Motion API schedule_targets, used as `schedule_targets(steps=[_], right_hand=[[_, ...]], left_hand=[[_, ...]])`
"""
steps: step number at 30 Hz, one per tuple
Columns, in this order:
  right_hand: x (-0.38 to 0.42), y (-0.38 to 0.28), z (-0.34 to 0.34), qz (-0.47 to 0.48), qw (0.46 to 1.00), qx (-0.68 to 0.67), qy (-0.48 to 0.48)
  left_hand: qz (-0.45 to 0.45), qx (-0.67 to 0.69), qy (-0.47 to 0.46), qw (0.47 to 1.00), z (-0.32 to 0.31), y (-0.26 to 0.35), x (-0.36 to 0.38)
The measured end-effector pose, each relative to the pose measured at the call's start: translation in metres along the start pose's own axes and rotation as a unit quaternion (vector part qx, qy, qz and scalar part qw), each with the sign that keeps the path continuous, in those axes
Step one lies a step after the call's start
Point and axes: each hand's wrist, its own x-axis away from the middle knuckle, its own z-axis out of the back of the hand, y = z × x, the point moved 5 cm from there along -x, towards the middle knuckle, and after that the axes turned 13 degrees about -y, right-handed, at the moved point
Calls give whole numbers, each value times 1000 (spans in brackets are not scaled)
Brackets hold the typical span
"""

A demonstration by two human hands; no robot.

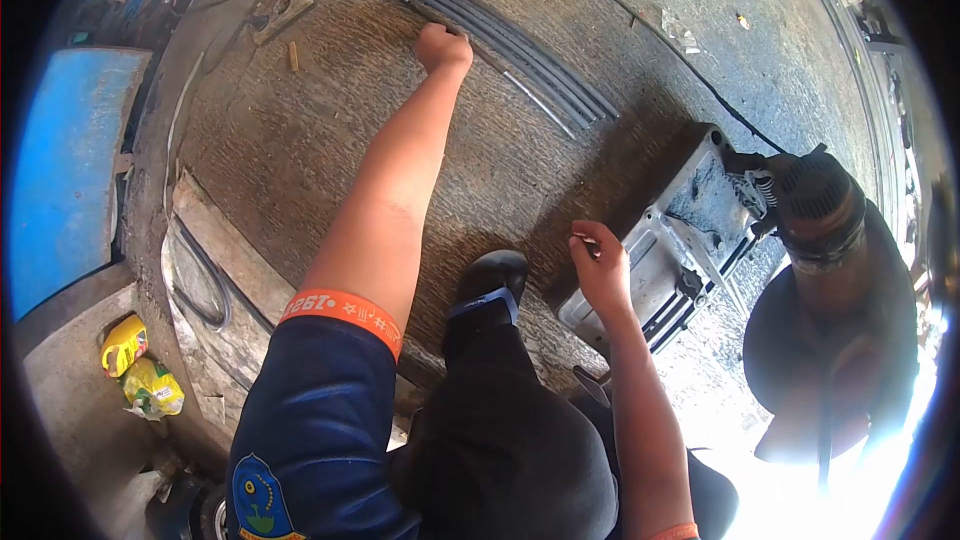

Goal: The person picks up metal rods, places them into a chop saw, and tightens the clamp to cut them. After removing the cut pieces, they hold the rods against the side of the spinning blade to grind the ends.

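Observation:
My left hand reaches far forward, its fingers closed around a thin metal rod with a shiny stretch toward its near end. Right beside that rod, several dark grey metal bars lie parallel on the floor. My right hand is curled, thumb and fingers together, close to the left edge of a cut-off saw's metal base. Something small and dark shows between those fingers, too small to make out.
The saw's dark motor stands at the right. A black cable crosses the rough floor behind the bars. A blue panel and yellow packages are on the left. My shoe is between my arms.

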Motion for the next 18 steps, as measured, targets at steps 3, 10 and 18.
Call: schedule_targets(steps=[3, 10, 18], right_hand=[[-2, -5, 4, -4, 1000, -3, 3], [-2, -2, -3, 6, 1000, 0, -2], [-5, 3, -8, 7, 1000, 10, -14]], left_hand=[[-15, 47, -34, 998, -10, -10, -10], [82, 216, -105, 967, -34, -21, -4], [56, 302, -120, 944, -27, -10, 9]])
